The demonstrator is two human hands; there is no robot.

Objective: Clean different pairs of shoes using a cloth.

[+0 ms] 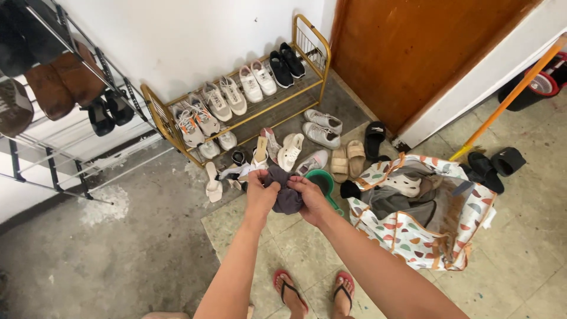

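Both my hands hold a dark grey cloth [287,198] in front of me, bunched between them. My left hand [260,192] grips its left edge and my right hand [311,198] grips its right side. Below the cloth, on the floor, lie white sandals and slippers [289,152]. A green plastic bowl [319,179] sits just right of my right hand. My feet in red flip-flops [289,290] stand on the tiled floor.
A gold wire shoe rack [313,36] with several sneakers stands against the white wall. A grey metal rack [65,139] with brown boots is at the left. A patterned open bag [413,236] lies at the right, near a wooden door [413,53], black slides [499,164] and an orange broom handle [508,97].
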